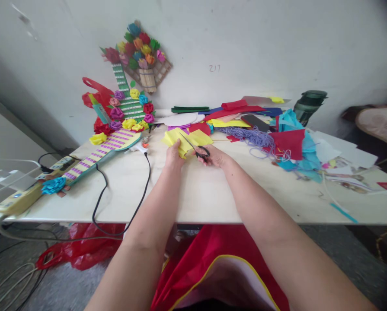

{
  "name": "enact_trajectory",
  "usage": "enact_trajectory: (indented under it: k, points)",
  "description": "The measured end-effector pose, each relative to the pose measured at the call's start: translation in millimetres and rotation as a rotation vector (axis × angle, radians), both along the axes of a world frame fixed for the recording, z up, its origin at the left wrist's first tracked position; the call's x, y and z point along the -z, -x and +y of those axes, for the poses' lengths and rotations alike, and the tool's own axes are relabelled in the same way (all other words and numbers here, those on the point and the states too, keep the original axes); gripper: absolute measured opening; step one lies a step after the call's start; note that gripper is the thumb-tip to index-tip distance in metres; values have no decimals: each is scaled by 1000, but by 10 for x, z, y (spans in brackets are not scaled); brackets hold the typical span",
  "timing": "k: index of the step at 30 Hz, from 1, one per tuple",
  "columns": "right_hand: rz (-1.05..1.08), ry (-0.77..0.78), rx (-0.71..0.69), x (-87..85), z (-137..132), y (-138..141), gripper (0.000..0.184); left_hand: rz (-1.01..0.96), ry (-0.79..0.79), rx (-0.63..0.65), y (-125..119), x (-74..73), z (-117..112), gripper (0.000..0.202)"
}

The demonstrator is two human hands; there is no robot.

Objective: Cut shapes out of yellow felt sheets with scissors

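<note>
At the middle of the pale desk (206,194), near its far side, I watched a cutting step in hand: my left hand (174,154) held the bundle of yellow paper sheets (187,139) just above the desk top, its fingers pinching the bundle's near edge. My right hand (214,156) had its fingers curled through the loops of the black-handled metal scissors (197,149), whose blades stood apart with the tips at the paper. I judged that a clean cut called for the left hand to keep the sheets taut and aligned while the blades closed. I counted one pair of scissors, one yellow bundle (its sheets too layered to count), one black cable (115,203), one tangle of purple cord (254,137), and three paper-flower craft pieces (128,103) on the left.
</note>
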State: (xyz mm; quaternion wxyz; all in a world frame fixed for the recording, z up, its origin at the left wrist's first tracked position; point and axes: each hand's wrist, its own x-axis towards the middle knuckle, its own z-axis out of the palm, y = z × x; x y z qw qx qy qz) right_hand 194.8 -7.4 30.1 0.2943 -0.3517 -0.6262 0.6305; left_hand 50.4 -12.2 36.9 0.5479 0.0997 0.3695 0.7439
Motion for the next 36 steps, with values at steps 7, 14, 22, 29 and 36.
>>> enact_trajectory:
  k: [7, 14, 22, 29, 36]
  points:
    - [-9, 1, 41, -9, -7, 14, 33, 2, 18, 4, 22, 11, 16, 11]
    - [-22, -5, 52, -45, -41, 19, 29, 8, 16, -2, 40, 47, 46, 11]
    - [-17, -2, 57, -18, -7, 31, 23, -10, 22, -7, 26, 2, 10, 14]
    - [-19, 11, 57, -32, -35, 51, 25, -15, 22, -38, 16, -17, -5, 11]
    - [-6, -27, -34, -13, -32, -4, 29, 10, -21, -66, 32, 17, 14, 9]
